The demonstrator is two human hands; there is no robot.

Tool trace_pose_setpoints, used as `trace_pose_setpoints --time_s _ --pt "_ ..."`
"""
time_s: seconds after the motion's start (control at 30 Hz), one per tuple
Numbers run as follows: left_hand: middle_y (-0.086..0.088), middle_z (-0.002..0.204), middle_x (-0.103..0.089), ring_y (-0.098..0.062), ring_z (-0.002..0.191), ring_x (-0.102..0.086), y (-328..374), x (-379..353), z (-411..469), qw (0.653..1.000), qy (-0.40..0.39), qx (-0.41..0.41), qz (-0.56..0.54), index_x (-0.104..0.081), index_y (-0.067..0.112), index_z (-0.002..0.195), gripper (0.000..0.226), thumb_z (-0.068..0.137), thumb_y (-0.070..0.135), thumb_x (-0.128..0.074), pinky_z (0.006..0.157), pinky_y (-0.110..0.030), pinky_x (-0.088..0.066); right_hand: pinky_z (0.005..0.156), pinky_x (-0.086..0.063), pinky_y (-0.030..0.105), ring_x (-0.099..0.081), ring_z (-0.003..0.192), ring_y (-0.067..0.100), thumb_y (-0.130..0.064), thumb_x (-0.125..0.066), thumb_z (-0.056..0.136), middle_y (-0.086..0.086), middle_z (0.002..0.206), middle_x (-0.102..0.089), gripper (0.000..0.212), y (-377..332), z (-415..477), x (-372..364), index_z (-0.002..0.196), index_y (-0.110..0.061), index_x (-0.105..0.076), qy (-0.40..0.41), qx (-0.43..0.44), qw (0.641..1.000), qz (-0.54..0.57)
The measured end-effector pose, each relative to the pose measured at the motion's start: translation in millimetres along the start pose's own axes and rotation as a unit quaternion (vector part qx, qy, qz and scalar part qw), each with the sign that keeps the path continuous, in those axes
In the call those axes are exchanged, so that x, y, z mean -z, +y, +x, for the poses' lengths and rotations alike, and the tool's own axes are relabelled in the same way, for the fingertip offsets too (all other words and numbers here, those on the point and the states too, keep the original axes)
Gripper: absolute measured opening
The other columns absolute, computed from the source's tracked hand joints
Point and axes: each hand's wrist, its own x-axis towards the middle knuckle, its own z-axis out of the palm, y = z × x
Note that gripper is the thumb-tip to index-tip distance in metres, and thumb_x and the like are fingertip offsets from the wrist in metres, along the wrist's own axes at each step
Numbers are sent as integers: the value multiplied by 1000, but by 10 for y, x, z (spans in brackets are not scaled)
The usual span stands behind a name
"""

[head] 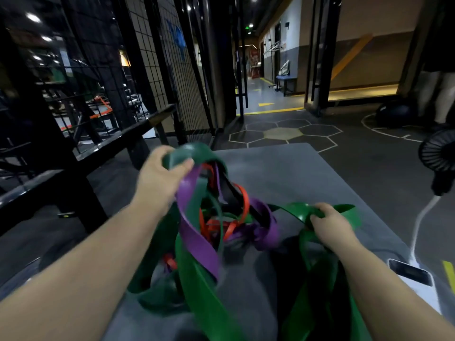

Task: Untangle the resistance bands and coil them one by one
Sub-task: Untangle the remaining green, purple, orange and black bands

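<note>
A tangle of resistance bands hangs between my hands over a grey mat (283,168). My left hand (160,178) is raised and grips a loop of the dark green band (194,152) at its top. From there a purple band (197,239), a thin red band (243,205) and a black band (230,190) hang knotted together. My right hand (330,225) is lower, at the right, with its fingers curled round a bright green band (295,209). More green band (204,291) trails down towards me.
A black metal rack (98,148) with wire mesh stands to the left. A small black fan (438,156) with a white cable (418,227) sits at the right, and a phone (410,271) lies at the mat's right edge. A person's legs (440,94) stand at the far right.
</note>
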Motion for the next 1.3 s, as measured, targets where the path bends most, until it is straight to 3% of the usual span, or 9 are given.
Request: trace_pose_setpoints --time_s 0.23,0.33,0.47,0.6,0.83,1.07,1.17,1.23,1.3 --pt "-8 96 -64 -16 72 -64 -202 291 275 960 108 77 -248 -51 17 94 17 90 10 -66 65 -33 -57 69 -40 32 -61 86 35 -19 -49 96 16 103 -66 36 -5 44 59 131 -23 -52 22 2 1000 11" --pt "-20 118 -59 -25 88 -59 -781 415 197 978 37 201 -35 -50 12 112 37 84 7 -73 77 -39 -51 67 -42 34 -61 81 34 -22 -48 95 14 96 -66 33 12 22 37 126 -30 -51 14 1 1000 -9" --pt "-17 138 -38 -37 120 -46 -1149 406 -82 912 -69 209 347 -33 17 141 82 74 23 -81 101 -44 -42 62 -42 33 -60 76 33 -24 -47 95 10 89 -65 31 39 14 68 125 -31 -50 6 -5 999 -31" --pt "-4 154 -13 -36 135 -29 -1128 334 -332 931 14 66 360 -23 24 146 95 73 24 -83 110 -49 -33 56 -39 32 -58 70 29 -25 -43 97 9 83 -63 34 34 -2 121 130 -31 -46 -17 -5 997 -73" --pt "-10 123 -59 -36 114 -51 -1349 489 -450 904 20 22 427 -53 17 129 56 85 49 -65 91 -46 -47 77 -46 34 -58 94 30 -21 -42 97 7 104 -63 38 -36 -95 15 133 -25 -50 -36 20 984 -173" --pt "-12 86 -62 -28 78 -57 -929 703 54 973 215 42 78 -55 2 105 41 97 42 -51 65 -34 -41 81 -46 36 -59 101 30 -25 -47 95 8 116 -65 31 46 -126 -30 124 -26 -56 -11 18 977 -210" --pt "-5 74 -60 -19 56 -58 -669 801 338 931 270 72 -235 -53 9 98 32 98 40 -45 55 -29 -47 74 -45 36 -57 89 31 -14 -45 92 13 111 -65 39 95 -48 97 128 -24 -55 45 2 982 -183" --pt "-6 73 -60 -18 52 -60 -657 908 513 927 253 105 -257 -53 12 85 35 100 41 -41 55 -28 -50 74 -50 37 -58 87 32 -14 -44 92 15 106 -67 41 127 3 144 131 -24 -54 62 0 982 -176" --pt "-16 93 -66 -28 77 -67 -871 1015 619 969 152 182 -68 -59 8 95 39 101 41 -41 75 -36 -55 74 -51 37 -60 87 33 -15 -44 92 14 103 -67 42 117 19 123 132 -24 -53 52 -1 983 -178"
